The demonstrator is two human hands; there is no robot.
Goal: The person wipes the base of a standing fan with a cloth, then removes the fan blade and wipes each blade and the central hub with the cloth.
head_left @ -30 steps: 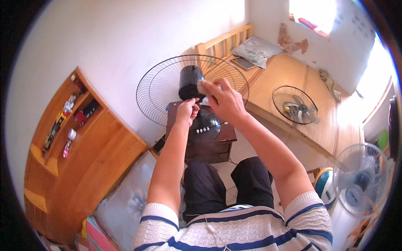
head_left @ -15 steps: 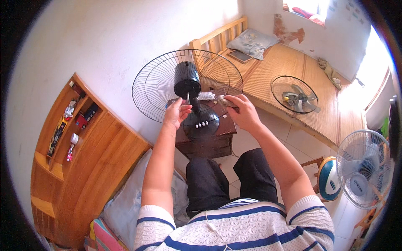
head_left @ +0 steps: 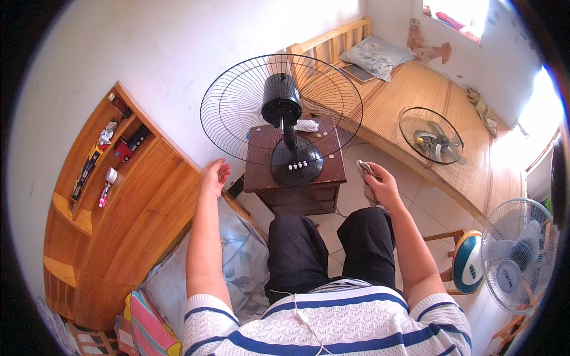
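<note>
A black table fan [head_left: 297, 161] stands upright on a dark brown nightstand [head_left: 261, 172]. Its wire rear grille [head_left: 237, 95] is on, and no blades are fitted to it. My left hand [head_left: 215, 177] hovers left of the nightstand with the fingers loosely apart, holding nothing. On the right, clear of the nightstand, my right hand [head_left: 385, 185] grips a greyish-brown cloth [head_left: 369, 193] that hangs crumpled from the fingers. A bundled white cord [head_left: 307, 126] lies behind the fan's neck on the nightstand top.
On the wooden bed [head_left: 380, 113] rest a black front grille [head_left: 409, 145] with grey fan blades [head_left: 439, 141], a tablet [head_left: 358, 73] and a pillow [head_left: 377, 56]. A second, white-and-teal fan [head_left: 509, 276] stands at the right. A wooden headboard [head_left: 142, 219] is at the left.
Both hands have drawn back from the fan: the left toward the headboard, the right toward my knee with the cloth. The view has shifted slightly.
</note>
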